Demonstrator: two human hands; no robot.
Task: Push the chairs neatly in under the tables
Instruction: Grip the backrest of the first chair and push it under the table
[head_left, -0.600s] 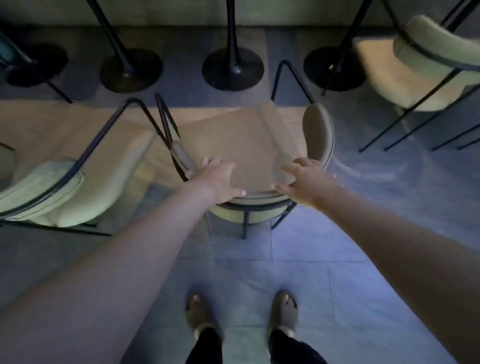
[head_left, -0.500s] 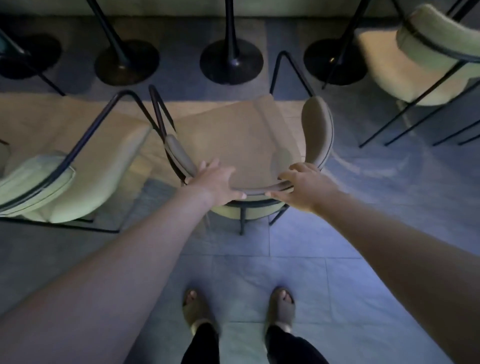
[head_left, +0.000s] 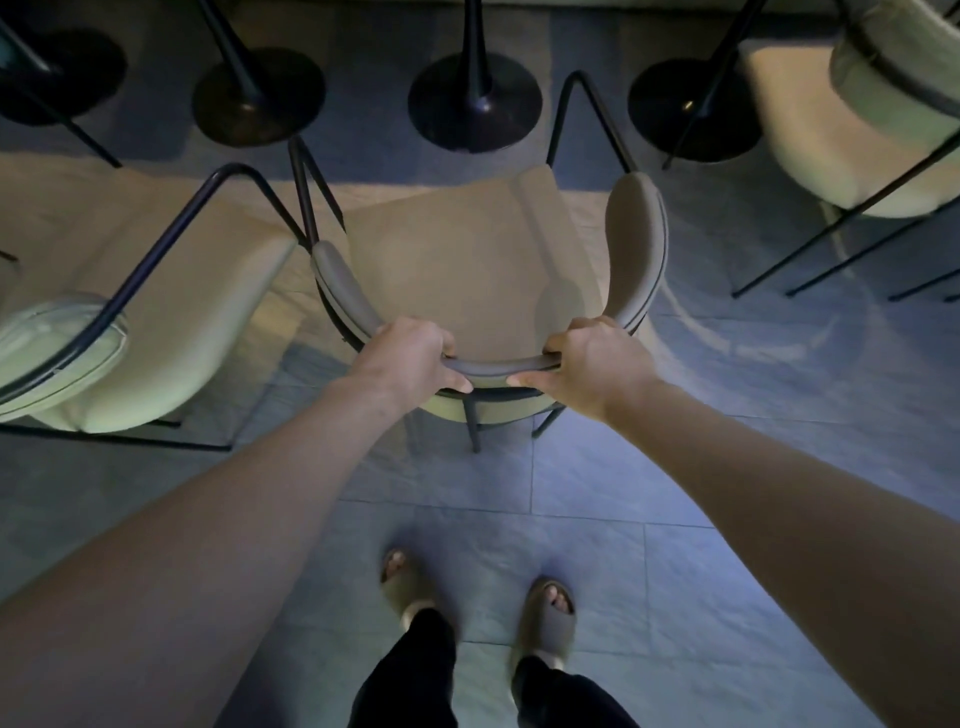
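Note:
A beige padded chair (head_left: 467, 249) with a curved backrest and thin black metal legs stands right in front of me, its seat facing the table pedestals. My left hand (head_left: 410, 358) grips the left part of the curved backrest. My right hand (head_left: 592, 358) grips the right part, fingers curled over the top and thumb below. The tabletops themselves are out of view; only their round black pedestal bases (head_left: 475, 101) show beyond the chair.
A second beige chair (head_left: 135, 322) stands close on the left, almost touching. A third chair (head_left: 852, 119) sits at the upper right. More black bases (head_left: 257, 96) line the far floor. My sandalled feet (head_left: 405, 587) stand on grey tiles behind the chair.
Both hands have come down from hovering over the backrest and closed round it. The chair sits slightly farther toward the pedestals.

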